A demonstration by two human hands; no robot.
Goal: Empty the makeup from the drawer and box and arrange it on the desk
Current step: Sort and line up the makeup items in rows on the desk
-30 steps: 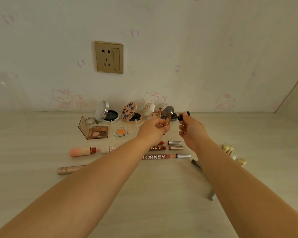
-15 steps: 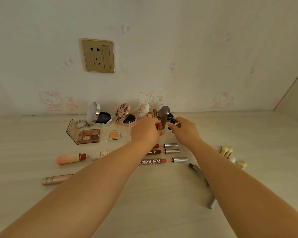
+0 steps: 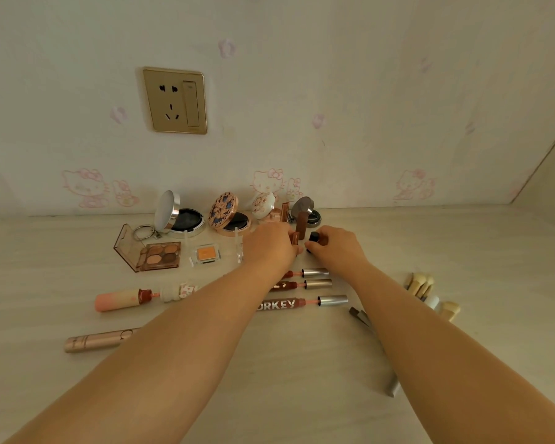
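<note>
My left hand [image 3: 269, 248] grips a small rose-gold lipstick tube [image 3: 294, 239] low over the pale desk [image 3: 302, 379]. Just right of it, my right hand [image 3: 337, 251] pinches a small dark cap [image 3: 314, 237] close to the desk. Behind them stand open compacts: a silver one [image 3: 180, 216], a floral rose-gold one [image 3: 226, 214], a white one [image 3: 263, 203] and a dark one [image 3: 306, 209]. A brown upright lipstick [image 3: 301, 221] stands between. Opened lip glosses [image 3: 314, 283] lie in rows under my forearms, one marked ORKEY [image 3: 289, 304].
An eyeshadow palette [image 3: 156, 254] and a small orange pan [image 3: 204, 253] lie at the left. A pink tube [image 3: 122, 299] and a gold tube [image 3: 96, 341] lie nearer. Brushes [image 3: 430, 293] lie right; a grey tool [image 3: 361, 317] passes under my right arm. A wall socket [image 3: 175, 100] is above.
Both hands have moved down and forward toward the desk, coming closer together, with the lipstick tube and the dark cap still held. The view has shifted slightly.
</note>
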